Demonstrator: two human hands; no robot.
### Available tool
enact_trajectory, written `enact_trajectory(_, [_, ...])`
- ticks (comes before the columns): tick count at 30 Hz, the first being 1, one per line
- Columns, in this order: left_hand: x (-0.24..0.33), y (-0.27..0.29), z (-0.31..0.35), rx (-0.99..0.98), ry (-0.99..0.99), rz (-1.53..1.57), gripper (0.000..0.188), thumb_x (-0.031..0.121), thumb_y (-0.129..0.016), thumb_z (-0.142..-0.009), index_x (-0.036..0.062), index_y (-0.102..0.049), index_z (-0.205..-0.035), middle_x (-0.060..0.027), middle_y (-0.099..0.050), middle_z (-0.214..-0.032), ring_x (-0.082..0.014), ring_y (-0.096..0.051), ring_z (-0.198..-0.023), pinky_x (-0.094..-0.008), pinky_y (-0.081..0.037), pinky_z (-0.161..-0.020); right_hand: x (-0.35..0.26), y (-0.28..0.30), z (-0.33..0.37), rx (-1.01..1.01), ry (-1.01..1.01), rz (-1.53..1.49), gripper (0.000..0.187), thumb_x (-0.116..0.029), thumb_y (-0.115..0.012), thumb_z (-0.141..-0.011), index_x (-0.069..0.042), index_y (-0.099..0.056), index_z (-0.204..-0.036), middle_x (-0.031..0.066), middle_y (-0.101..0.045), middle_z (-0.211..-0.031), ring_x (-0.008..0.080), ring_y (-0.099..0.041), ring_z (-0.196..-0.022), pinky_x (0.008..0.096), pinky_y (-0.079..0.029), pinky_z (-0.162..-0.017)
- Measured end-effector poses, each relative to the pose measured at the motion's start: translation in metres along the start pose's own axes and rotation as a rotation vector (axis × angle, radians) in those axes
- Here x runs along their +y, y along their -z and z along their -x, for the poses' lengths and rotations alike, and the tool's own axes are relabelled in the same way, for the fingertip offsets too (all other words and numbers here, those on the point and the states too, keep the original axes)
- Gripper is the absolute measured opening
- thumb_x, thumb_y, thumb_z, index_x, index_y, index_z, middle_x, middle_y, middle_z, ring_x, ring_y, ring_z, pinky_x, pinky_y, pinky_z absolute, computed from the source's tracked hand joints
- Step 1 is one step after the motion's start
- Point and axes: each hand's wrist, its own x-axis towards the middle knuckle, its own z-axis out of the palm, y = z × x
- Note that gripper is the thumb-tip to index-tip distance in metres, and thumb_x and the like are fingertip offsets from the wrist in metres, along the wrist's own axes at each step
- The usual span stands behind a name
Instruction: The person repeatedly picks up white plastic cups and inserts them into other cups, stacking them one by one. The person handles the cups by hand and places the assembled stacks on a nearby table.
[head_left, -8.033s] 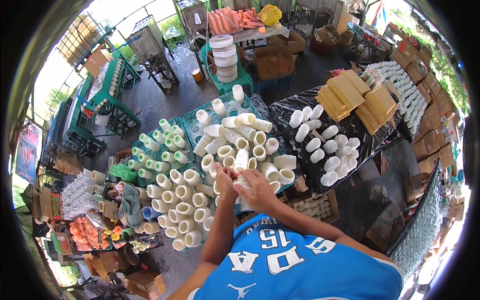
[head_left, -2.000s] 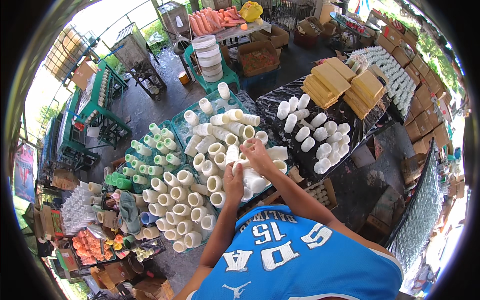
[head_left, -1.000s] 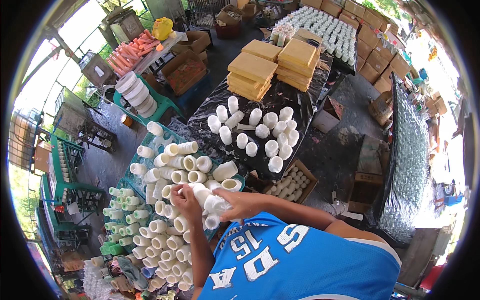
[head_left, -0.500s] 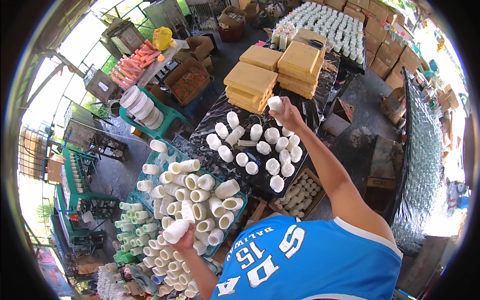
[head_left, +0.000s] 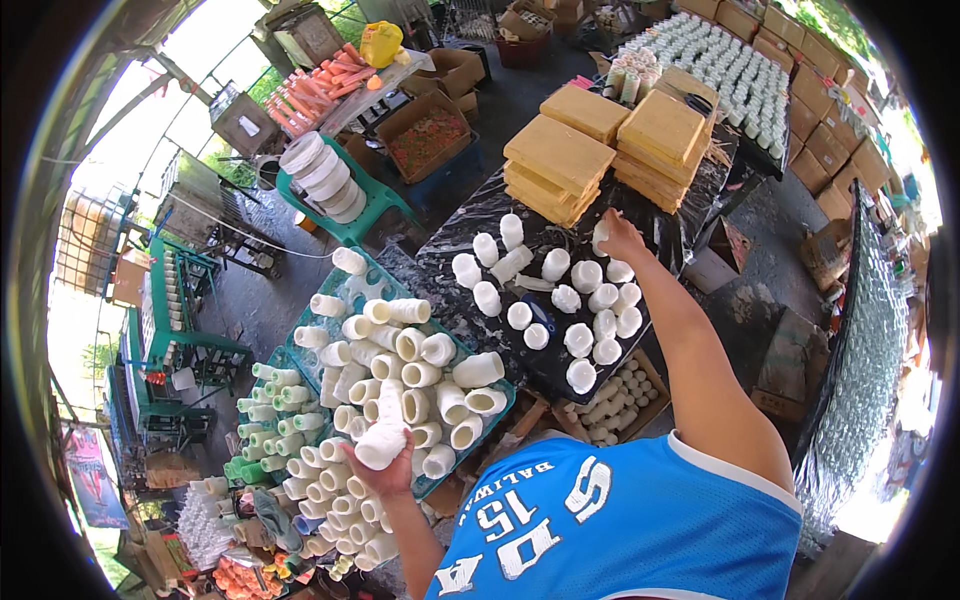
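Note:
In my left hand (head_left: 388,470) is a thick white waxy cylinder (head_left: 380,445), the fingers wrapped round its lower end. It is held over a heap of hollow, cream-white cylinders (head_left: 420,375) on a teal crate (head_left: 508,390). My right arm reaches out across a black-covered table (head_left: 470,225). At its far side, my right hand (head_left: 624,238) grips another white cylinder (head_left: 601,238), partly hidden by the fingers, just in front of the yellow slabs. Several similar white cylinders (head_left: 555,265) stand or lie on the black cover to the left of that hand.
Stacked yellow slabs (head_left: 560,155) sit at the table's far end. A cardboard box (head_left: 655,395) of white pieces is below the near edge. To the left are a green chair (head_left: 375,215) with white rolls and several green-tinted cylinders (head_left: 285,420). Clear glassware (head_left: 855,390) covers a surface at right.
The whole view has shifted, so the scene sits farther right and lower. My right hand has turned, and its cylinder is now more hidden behind the fingers. My left hand keeps its cylinder.

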Motion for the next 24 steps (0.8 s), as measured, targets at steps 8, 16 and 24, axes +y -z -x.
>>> enact_trajectory(8, [0.001,-0.003,-0.014,-0.194,0.151,-0.029,0.082,0.074,-0.066,-0.091,0.0098,-0.062,-0.142,-0.0092,-0.058,-0.147,-0.0312,-0.054,-0.131,-0.0553,-0.047,-0.100,-0.067,0.023,0.041,0.387,0.123,0.121,0.070,-0.040,-0.082,-0.085,-0.005,-0.054,-0.139,0.0210,-0.067,-0.130,0.0400,-0.063,-0.124,0.0483,-0.050,-0.106])
enact_trajectory(16, [-0.040,-0.004,-0.044,-0.005,0.253,-0.567,0.058,0.068,-0.050,-0.104,0.0179,-0.060,-0.131,-0.0056,-0.068,-0.116,-0.0261,-0.066,-0.106,-0.0530,-0.052,-0.088,-0.323,-0.058,0.272,-0.699,0.454,-0.719,0.083,-0.043,-0.074,-0.099,-0.007,-0.035,-0.163,0.0217,-0.044,-0.161,0.0330,-0.044,-0.148,0.0430,-0.037,-0.122])
enact_trajectory(24, [-0.034,0.012,-0.031,-0.132,0.207,-0.635,0.049,0.059,-0.054,-0.107,0.0175,-0.058,-0.134,-0.0066,-0.069,-0.115,-0.0202,-0.069,-0.106,-0.0396,-0.058,-0.085,-0.356,-0.088,0.327,-0.910,0.172,-1.194,0.075,-0.042,-0.071,-0.101,-0.012,-0.038,-0.162,0.0081,-0.057,-0.146,0.0162,-0.060,-0.122,0.0327,-0.050,-0.099])
